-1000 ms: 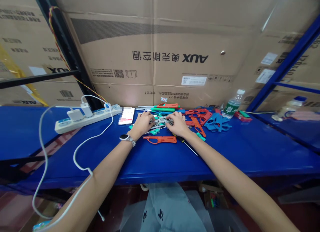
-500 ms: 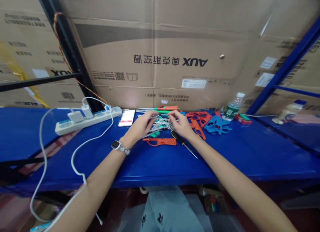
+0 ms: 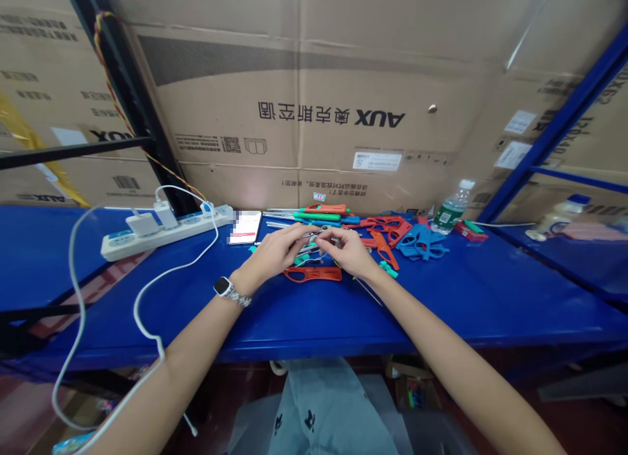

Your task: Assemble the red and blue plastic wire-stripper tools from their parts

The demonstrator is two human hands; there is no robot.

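Observation:
Over a pile of small parts, my left hand (image 3: 280,251) is closed, its fingertips pinching a thin silvery metal piece (image 3: 311,234). Right beside it is my right hand (image 3: 349,251), with thumb and fingers pressed together at that piece's end; what they grip is too small to make out. Under both hands lie thin metal rods and teal plastic bits. An orange plastic casing half (image 3: 314,273), shaped like a long-nosed lighter, rests just in front. A screwdriver (image 3: 367,291) lies partly hidden beneath my right hand and wrist.
Behind the hands lie green-handled lighters (image 3: 318,217). To the right are orange casings (image 3: 385,245), blue casings (image 3: 422,243) and a water bottle (image 3: 451,209). A phone (image 3: 245,227) and a power strip (image 3: 167,232) with white cables sit left. Cardboard boxes (image 3: 294,62) stand behind.
My hands have come closer together, and their fingertips now meet. Teal plastic pieces now show beside my right wrist. The whole view has shifted slightly.

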